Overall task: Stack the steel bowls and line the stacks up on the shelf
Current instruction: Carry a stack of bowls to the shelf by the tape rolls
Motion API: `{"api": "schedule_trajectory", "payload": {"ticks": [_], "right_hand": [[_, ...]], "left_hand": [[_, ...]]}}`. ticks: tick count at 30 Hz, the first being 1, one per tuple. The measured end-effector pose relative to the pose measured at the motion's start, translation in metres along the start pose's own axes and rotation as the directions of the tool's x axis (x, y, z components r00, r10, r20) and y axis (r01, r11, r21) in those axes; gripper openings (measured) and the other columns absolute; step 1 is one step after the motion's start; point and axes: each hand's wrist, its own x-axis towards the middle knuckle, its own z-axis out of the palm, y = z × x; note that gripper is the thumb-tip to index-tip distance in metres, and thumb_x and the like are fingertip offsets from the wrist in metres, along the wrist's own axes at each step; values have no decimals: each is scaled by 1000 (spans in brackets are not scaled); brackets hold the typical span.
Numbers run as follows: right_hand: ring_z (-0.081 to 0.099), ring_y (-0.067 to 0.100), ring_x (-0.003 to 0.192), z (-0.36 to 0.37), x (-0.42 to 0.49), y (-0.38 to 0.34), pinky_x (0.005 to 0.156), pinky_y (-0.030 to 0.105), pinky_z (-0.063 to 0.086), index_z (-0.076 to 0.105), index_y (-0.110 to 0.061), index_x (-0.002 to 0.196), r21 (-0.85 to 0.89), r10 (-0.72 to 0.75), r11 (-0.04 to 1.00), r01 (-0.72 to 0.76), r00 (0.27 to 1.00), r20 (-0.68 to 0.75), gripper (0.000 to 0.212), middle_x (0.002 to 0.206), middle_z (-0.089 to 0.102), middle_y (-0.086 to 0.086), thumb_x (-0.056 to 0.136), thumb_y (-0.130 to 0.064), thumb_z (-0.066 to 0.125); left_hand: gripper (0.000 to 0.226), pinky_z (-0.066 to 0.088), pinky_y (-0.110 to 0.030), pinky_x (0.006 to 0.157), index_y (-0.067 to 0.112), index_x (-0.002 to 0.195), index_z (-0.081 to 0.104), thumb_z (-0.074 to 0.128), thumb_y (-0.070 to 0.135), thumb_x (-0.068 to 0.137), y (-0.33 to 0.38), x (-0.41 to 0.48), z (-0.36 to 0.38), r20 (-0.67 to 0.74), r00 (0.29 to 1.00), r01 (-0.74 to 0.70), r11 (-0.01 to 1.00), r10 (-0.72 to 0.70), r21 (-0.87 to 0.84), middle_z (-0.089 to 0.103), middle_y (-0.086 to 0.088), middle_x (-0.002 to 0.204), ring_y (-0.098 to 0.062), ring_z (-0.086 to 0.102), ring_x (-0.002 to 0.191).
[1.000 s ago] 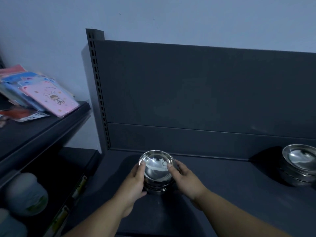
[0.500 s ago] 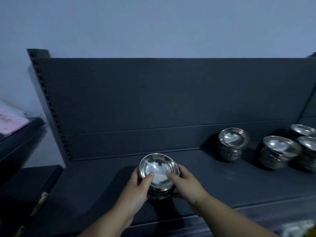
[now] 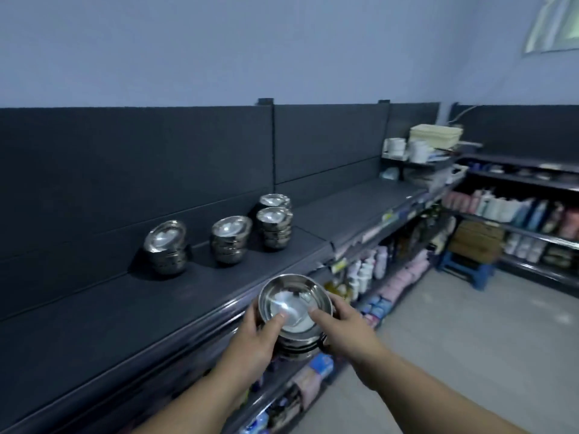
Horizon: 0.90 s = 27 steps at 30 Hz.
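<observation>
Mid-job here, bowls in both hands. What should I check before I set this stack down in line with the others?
1. Grip: left hand and right hand both hold the held stack, thumbs over its rim: ok.
2. Held stack nested, no bowl sliding out: ok.
3. Held stack above the shelf: it hangs at the front edge, partly over the aisle: not ok.
4. Bare shelf space beside the leftmost stack: ok.
5. Existing row straight: the rear stack sits behind the front stack at the far end: not ok.
6. Bowl count per stack equal: cannot tell.
</observation>
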Motion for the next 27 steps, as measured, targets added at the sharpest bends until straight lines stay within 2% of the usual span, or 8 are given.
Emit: {"api": "schedule_trajectory", "payload": {"ticks": [3,5,9,13,18,21,24,27], "right_hand": [[68,10,93,-82,-10,13,87,35,56,64,-43,108,-21,7,1000,-10,990,-139,33,104,73,-10,75,-42,68],[66,11,86,-125,-16,16,77,31,54,64,-35,110,-6,20,1000,-21,977,-212,25,100,72,-6,85,-30,66],[57,15,73,-197,-17,29,64,30,47,61,-27,107,35,55,998,-46,943,-327,17,91,69,0,91,-22,61],[58,17,75,-247,6,43,65,32,49,61,-29,105,56,99,995,-83,894,-438,17,102,70,6,89,-26,62],[59,17,77,-300,73,49,66,34,50,61,-31,106,73,128,992,-106,853,-505,18,103,69,5,89,-24,61],[65,22,85,-331,132,41,73,40,56,61,-34,102,79,133,991,-107,835,-534,15,102,69,3,89,-26,61],[63,20,85,-359,192,25,74,36,54,60,-35,100,106,151,988,-111,831,-535,13,103,69,3,90,-27,61],[63,18,84,-389,247,12,76,38,55,61,-35,100,126,159,986,-107,824,-544,13,101,69,2,90,-27,62]], "left_hand": [[50,46,-37,101,40,127,48,61,54,81,10,12,82,147,989,-3,999,-4,42,66,11,117,-10,62,107],[64,47,-41,101,41,128,48,61,63,69,13,23,129,235,972,-14,1000,8,21,67,13,117,-11,63,108],[38,57,-30,85,41,124,49,60,44,88,20,45,210,376,926,-2,1000,8,-15,67,12,113,-9,65,102],[39,55,-26,78,47,123,50,60,49,85,18,82,271,454,891,-11,1000,4,13,66,15,114,-7,63,105],[33,56,-39,89,57,112,49,60,51,81,17,160,333,551,834,13,999,-28,32,66,13,116,-14,63,107],[33,53,-40,95,53,116,48,58,48,85,24,227,367,575,818,6,999,-24,34,65,14,116,-13,62,109],[33,47,-41,101,56,112,47,59,54,80,40,295,394,596,803,-4,998,-33,61,63,18,117,-10,58,113],[47,47,-42,101,58,114,47,60,64,69,56,357,425,601,798,8,997,-55,80,64,16,118,-12,59,113]]}}
